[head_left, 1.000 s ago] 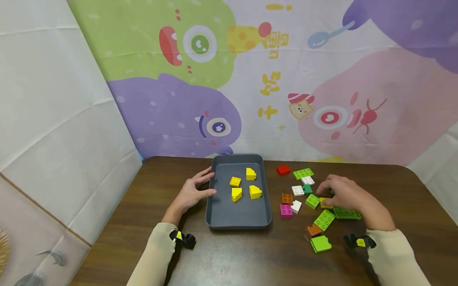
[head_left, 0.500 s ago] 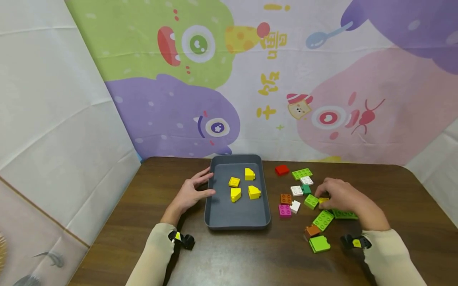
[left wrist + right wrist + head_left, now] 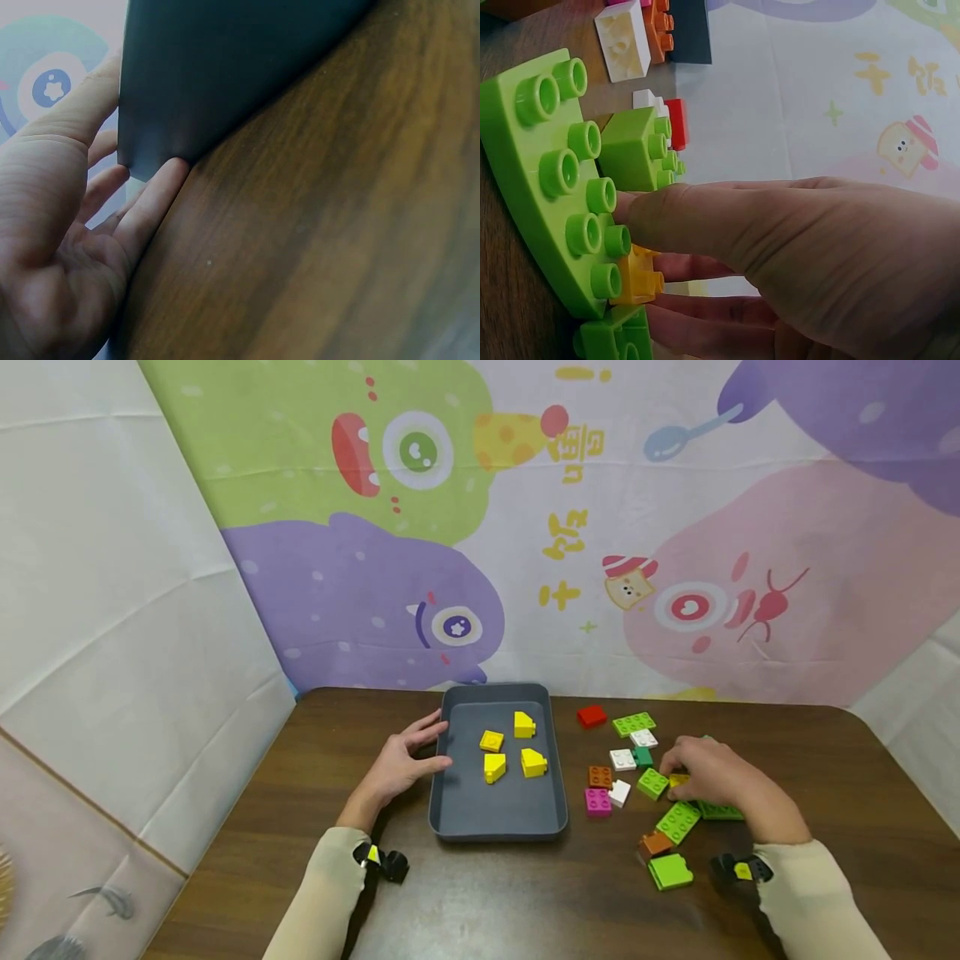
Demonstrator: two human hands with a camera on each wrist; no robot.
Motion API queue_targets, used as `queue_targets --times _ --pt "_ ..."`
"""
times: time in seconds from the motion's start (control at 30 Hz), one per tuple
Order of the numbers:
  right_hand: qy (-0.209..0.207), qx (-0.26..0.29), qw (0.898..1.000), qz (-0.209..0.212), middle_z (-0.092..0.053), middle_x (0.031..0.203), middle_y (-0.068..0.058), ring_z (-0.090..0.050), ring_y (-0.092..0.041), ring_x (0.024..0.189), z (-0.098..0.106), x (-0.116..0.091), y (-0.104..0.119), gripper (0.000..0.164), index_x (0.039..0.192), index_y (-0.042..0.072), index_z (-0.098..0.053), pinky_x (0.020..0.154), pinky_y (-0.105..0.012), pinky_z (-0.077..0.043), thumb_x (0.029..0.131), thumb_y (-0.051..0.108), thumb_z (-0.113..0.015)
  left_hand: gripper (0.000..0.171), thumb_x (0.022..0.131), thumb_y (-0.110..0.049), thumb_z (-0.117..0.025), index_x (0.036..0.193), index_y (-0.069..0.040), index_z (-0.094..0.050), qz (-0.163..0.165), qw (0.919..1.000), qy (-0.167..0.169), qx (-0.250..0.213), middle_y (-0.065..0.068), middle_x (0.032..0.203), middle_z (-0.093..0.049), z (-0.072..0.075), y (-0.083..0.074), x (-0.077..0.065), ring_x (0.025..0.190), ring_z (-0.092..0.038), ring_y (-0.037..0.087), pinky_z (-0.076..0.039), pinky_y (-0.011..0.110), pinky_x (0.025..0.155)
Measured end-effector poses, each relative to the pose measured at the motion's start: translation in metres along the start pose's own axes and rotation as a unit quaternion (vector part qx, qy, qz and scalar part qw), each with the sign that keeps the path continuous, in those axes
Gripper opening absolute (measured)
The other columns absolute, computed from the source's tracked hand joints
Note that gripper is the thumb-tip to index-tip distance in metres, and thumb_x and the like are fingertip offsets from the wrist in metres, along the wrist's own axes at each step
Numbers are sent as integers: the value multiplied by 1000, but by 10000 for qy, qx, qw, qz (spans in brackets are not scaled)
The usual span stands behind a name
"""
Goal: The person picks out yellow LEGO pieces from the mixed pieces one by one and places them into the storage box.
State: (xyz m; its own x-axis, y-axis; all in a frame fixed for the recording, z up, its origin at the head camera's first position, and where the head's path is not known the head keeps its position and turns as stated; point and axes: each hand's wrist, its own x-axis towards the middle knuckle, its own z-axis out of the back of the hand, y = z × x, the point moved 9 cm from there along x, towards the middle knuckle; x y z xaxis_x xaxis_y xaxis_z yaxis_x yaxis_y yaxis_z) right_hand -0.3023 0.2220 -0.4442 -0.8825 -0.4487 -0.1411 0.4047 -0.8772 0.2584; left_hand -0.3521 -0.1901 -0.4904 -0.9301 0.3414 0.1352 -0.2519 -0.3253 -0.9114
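Note:
My left hand (image 3: 403,767) rests against the left edge of a dark grey tray (image 3: 495,814), thumb and fingers spread apart. In the left wrist view, fingertips touch the outer wall of the tray (image 3: 225,67). Several yellow building bricks (image 3: 534,763) lie in the tray. On the right, my right hand (image 3: 712,770) reaches down into loose bricks and pinches a yellow brick (image 3: 678,780) between thumb and fingers. That yellow brick (image 3: 639,277) is partly hidden behind a long green brick (image 3: 551,172) in the right wrist view.
Around the right hand lie a light green brick (image 3: 653,783), a larger green brick (image 3: 678,822), an orange-brown brick (image 3: 656,843) and a flat green piece (image 3: 671,872). White (image 3: 622,760), magenta (image 3: 597,802) and red (image 3: 592,717) bricks lie between it and the tray. A printed cloth (image 3: 570,643) hangs behind the table.
My right hand has shifted slightly left, its fingers closing in around the yellow brick among the green ones. The left hand and the tray stay where they were.

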Motion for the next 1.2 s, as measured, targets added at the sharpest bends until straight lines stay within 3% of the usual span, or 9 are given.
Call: queue_targets --times 0.23,0.37,0.77,1.0,1.2 --pt "-183 -71 9996 178 -63 88 -1 -50 -17 75 1 0 4 13 81 20 -73 68 -38 -48 77 17 -85 69 84 -25 -81 145 -9 -54 11 10000 -58 39 4 164 -35 0 0 0 141 -45 33 -39 59 113" --pt "-316 -7 9990 314 -61 79 1 -45 -15 68 1 1 6 20 72 21 -66 60 -32 -40 77 13 -84 71 83 -28 -81 146 -8 -53 6 10000 -64 65 3 164 -35 1 0 0 141 -45 33 -41 57 112" --pt "-266 57 9994 220 -62 76 4 -45 -14 65 -1 2 5 21 70 20 -66 58 -31 -38 77 11 -83 69 85 -23 -81 146 -8 -53 34 10000 -21 36 6 165 -33 0 0 1 141 -43 37 -33 62 116" --pt "-259 27 9995 200 -60 74 4 -45 -14 64 -1 3 4 23 68 21 -64 57 -31 -37 76 10 -83 68 86 -19 -79 145 0 -51 204 9997 98 100 16 164 -31 -1 -35 -9 140 -43 41 -33 62 116" --pt "-179 21 9997 155 -63 78 3 -48 -14 67 -2 4 4 20 70 21 -67 59 -32 -41 77 12 -84 68 86 -19 -79 145 0 -50 226 9997 90 98 15 164 -31 -1 -34 -9 140 -43 41 -33 62 116"
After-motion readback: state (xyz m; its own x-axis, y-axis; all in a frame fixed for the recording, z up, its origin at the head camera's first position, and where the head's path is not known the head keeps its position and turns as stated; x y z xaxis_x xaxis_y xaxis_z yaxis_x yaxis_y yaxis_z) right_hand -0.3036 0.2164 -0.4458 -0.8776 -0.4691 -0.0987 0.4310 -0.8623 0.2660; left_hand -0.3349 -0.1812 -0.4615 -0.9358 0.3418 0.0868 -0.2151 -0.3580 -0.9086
